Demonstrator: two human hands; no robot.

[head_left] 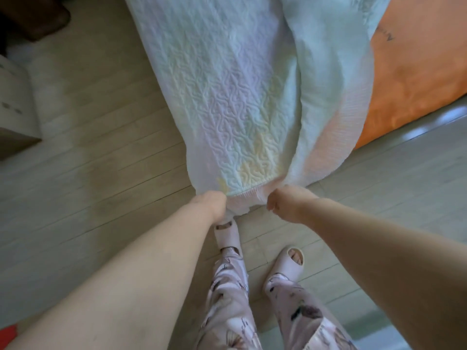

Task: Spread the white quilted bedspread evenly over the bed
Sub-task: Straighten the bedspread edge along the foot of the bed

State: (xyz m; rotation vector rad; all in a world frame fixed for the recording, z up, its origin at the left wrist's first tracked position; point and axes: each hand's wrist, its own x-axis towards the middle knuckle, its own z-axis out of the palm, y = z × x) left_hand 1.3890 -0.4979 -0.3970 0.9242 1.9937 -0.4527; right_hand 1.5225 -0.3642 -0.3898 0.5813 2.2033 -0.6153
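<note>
The white quilted bedspread [240,92] hangs stretched from the top of the view down to my hands, bunched narrow at its near edge. My left hand [212,203] is closed on the left part of that edge. My right hand [285,203] grips the right part, a short gap apart. Both arms reach forward over the floor. At the right lies the bed [414,79] with an orange sheet, and the bedspread's right fold drapes over its edge.
Pale wood-plank floor [101,147] lies under the bedspread and around my feet in light slippers [288,263]. A white box or cabinet [15,102] stands at the left edge, and a dark object [38,18] sits at the top left.
</note>
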